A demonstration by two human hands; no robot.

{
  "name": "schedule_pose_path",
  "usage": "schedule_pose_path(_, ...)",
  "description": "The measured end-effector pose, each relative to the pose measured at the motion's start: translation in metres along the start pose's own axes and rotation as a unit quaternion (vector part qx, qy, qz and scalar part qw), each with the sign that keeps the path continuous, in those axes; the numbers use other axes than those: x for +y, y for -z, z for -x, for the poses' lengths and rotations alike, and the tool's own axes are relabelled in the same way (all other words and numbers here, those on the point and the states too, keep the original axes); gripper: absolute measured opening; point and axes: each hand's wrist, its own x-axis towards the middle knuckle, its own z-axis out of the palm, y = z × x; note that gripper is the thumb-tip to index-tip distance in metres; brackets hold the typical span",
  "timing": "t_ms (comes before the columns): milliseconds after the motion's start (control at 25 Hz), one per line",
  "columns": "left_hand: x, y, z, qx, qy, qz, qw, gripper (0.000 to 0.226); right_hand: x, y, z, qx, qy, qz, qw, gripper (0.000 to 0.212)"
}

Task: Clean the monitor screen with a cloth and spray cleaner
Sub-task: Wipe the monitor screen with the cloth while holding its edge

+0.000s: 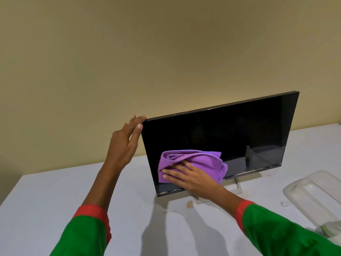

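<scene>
A black monitor (230, 137) stands on a thin metal stand on the white table (55, 196), its screen dark and turned toward me. My left hand (125, 143) grips the monitor's upper left corner, fingers behind the edge and thumb on the front. My right hand (191, 178) lies flat on a folded purple cloth (199, 159) and presses it against the lower left part of the screen. A spray bottle shows only as a dim reflection in the screen's lower right.
A clear plastic container (317, 196) lies on the table at the right, with a small greenish item (324, 230) near my right sleeve. Brown chips and crumbs mark the table surface in front of the stand. A plain beige wall rises behind.
</scene>
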Motion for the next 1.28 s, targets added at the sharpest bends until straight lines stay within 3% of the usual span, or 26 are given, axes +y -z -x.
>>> schedule_pose_path(120, 0.001, 0.001, 0.0, -0.004, 0.004, 0.004, 1.0, 0.032, 0.018, 0.017, -0.024, 0.061, -0.043, -0.014, 0.997, 0.064)
schedule_pose_path(320, 0.005, 0.003, 0.002, -0.019, 0.016, 0.006, 1.0, 0.032, 0.058, 0.035, -0.007, 0.112, -0.202, -0.015, 0.973, 0.071)
schedule_pose_path(400, 0.005, 0.003, 0.003, -0.014, 0.019, 0.012, 1.0, 0.032, 0.051, 0.026, 0.013, 0.107, -0.197, -0.007, 0.974, 0.076)
schedule_pose_path(600, 0.0, -0.003, 0.002, 0.006, 0.012, -0.003, 1.0, 0.032, 0.004, 0.013, 0.017, -0.005, -0.109, -0.029, 0.994, 0.102)
schedule_pose_path(760, -0.002, -0.007, -0.001, 0.011, 0.005, -0.027, 1.0, 0.033, 0.014, 0.026, -0.029, 0.055, -0.091, -0.015, 0.994, 0.083)
schedule_pose_path(920, -0.005, -0.008, 0.0, 0.023, -0.005, -0.041, 0.999, 0.032, 0.042, 0.047, -0.052, 0.119, -0.152, -0.039, 0.98, 0.064)
schedule_pose_path(1120, -0.004, -0.009, 0.002, 0.03, -0.002, -0.035, 0.999, 0.032, 0.067, 0.041, -0.009, 0.152, -0.294, -0.039, 0.943, 0.075)
schedule_pose_path(1280, -0.003, -0.011, 0.003, 0.046, 0.002, -0.023, 0.999, 0.031, 0.032, 0.018, 0.019, 0.113, -0.287, -0.029, 0.951, 0.1)
